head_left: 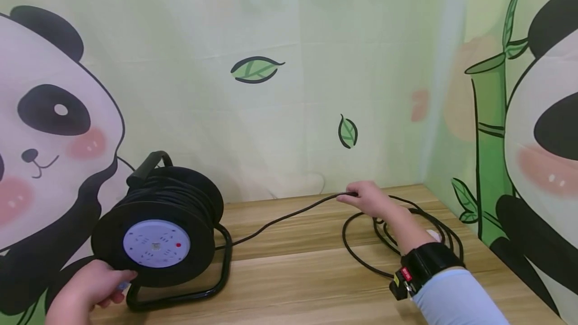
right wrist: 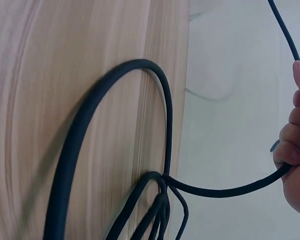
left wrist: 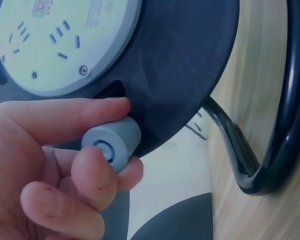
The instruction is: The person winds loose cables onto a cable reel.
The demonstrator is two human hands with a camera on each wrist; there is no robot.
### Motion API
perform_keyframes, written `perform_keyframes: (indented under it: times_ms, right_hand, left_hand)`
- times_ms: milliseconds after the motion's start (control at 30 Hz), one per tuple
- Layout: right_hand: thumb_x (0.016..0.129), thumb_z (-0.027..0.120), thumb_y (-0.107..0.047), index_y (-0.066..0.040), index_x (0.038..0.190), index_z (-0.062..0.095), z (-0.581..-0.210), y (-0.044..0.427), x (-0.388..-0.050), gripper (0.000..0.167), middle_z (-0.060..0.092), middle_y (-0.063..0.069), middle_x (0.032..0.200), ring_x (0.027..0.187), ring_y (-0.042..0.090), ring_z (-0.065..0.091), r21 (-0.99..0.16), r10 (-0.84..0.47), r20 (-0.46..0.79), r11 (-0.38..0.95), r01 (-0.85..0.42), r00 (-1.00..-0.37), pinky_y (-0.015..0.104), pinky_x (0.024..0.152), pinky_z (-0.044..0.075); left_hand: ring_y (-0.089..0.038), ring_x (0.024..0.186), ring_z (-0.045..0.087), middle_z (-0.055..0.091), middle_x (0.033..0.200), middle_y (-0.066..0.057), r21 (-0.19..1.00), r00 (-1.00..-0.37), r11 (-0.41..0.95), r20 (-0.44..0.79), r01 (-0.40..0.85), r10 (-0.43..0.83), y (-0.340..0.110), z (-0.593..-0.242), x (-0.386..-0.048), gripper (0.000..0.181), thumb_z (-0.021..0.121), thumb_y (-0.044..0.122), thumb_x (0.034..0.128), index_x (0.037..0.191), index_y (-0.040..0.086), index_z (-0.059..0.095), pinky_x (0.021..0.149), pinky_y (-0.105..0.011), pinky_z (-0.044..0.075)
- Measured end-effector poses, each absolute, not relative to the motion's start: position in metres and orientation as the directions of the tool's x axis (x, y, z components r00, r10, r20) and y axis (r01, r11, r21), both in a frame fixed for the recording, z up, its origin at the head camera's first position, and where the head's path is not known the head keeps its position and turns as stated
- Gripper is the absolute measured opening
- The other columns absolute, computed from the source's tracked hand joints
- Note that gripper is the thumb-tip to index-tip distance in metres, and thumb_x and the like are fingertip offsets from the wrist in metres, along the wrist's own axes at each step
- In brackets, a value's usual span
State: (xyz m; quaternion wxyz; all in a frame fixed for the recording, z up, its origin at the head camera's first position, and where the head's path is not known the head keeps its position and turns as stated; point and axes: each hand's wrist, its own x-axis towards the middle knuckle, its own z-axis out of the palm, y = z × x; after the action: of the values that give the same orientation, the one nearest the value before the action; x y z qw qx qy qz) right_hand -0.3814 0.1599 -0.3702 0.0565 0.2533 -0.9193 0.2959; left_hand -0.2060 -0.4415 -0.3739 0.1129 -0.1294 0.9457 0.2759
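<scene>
A black cable reel (head_left: 153,224) with a pale round socket panel (left wrist: 65,45) stands at the left of the table. At its lower left rim, my left hand (head_left: 92,285) pinches a small grey-blue knob (left wrist: 112,142) between thumb and fingers. Black cable (head_left: 289,215) runs from the reel up to my right hand (head_left: 372,199), which grips it above the table. In the right wrist view, the curled fingers (right wrist: 294,125) hold the cable, and it sags from them towards loose loops.
Loose cable loops (head_left: 361,260) lie on the wooden table (head_left: 289,285) at the right, with a white item (head_left: 434,235) among them. The reel's tubular black stand (head_left: 226,265) rests on the table. A printed panda curtain (head_left: 271,129) hangs behind.
</scene>
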Motion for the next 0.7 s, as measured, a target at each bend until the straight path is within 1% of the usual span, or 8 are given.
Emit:
perform_keyframes:
  times_ms: [200,367,600,700]
  right_hand:
    - [0.100,0.065,-0.037,-0.014,0.070,0.045,-0.370,0.148,-0.377,0.043,0.038,-0.003,0.063,0.058,0.015,0.039,-0.527,-0.455,0.243,0.679,-0.511,-0.856,0.033,0.059,0.036]
    - [0.100,0.065,-0.038,-0.014,0.071,0.045,-0.372,0.138,-0.376,0.042,0.039,-0.003,0.063,0.059,0.014,0.039,-0.530,-0.468,0.243,0.670,-0.520,-0.850,0.033,0.060,0.036]
    - [0.100,0.066,-0.036,-0.015,0.070,0.043,-0.374,0.129,-0.375,0.043,0.037,-0.005,0.061,0.057,0.012,0.037,-0.532,-0.500,0.255,0.643,-0.552,-0.828,0.031,0.060,0.035]
    - [0.100,0.066,-0.036,-0.016,0.070,0.044,-0.373,0.124,-0.373,0.043,0.037,-0.005,0.061,0.057,0.012,0.036,-0.542,-0.503,0.248,0.636,-0.549,-0.828,0.031,0.059,0.035]
  left_hand:
    - [-0.019,0.059,0.052,0.063,0.063,-0.003,0.506,-0.945,0.802,-0.237,-0.319,-0.227,-0.447,-0.368,-0.201,0.044,0.064,0.041,0.0953,0.069,0.006,0.071,0.057,-0.033,0.038]
    - [-0.021,0.060,0.055,0.064,0.064,-0.003,0.534,-0.944,0.779,-0.203,-0.330,-0.261,-0.449,-0.363,-0.196,0.046,0.062,0.042,0.0964,0.071,0.005,0.071,0.060,-0.034,0.041]
    - [-0.022,0.063,0.059,0.067,0.066,-0.004,0.604,-0.918,0.699,-0.161,-0.382,-0.363,-0.451,-0.359,-0.192,0.049,0.064,0.047,0.0954,0.073,0.004,0.072,0.063,-0.035,0.045]
    - [-0.022,0.064,0.059,0.067,0.066,-0.004,0.622,-0.908,0.675,-0.155,-0.396,-0.389,-0.452,-0.356,-0.190,0.053,0.062,0.051,0.0961,0.074,0.004,0.073,0.068,-0.041,0.045]
